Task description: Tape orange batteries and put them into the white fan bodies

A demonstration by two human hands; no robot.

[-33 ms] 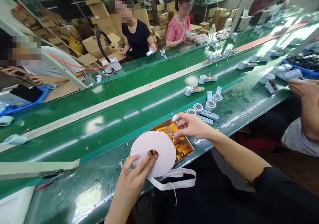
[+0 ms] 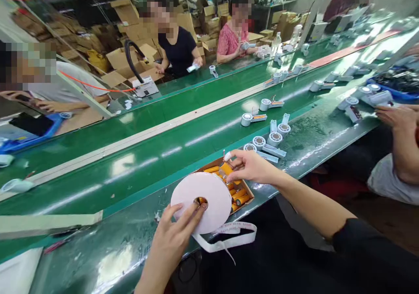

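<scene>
My left hand [image 2: 176,233] grips a large white roll of tape [image 2: 188,187], its fingertips hooked into the centre hole. A loose strip of printed white tape [image 2: 240,238] hangs off the roll at the table's front edge. Behind the roll, partly covered by it, is a shallow cardboard box [image 2: 251,194] of orange cylindrical batteries [image 2: 240,196]. My right hand [image 2: 252,166] is over this box, fingers closed on an orange battery [image 2: 225,169]. White material [image 2: 227,156] covers one fingertip of that hand.
Several light-blue handheld fan bodies [image 2: 275,138] lie right of the box. More ride on the green conveyor belt [image 2: 147,163] beyond. A co-worker's hand [image 2: 397,115] is at the right. Other people sit across the belt, with cardboard boxes [image 2: 124,60] behind them.
The view has shifted very slightly. Both hands keep their holds, and the thin end of the tape strip has swung a little.
</scene>
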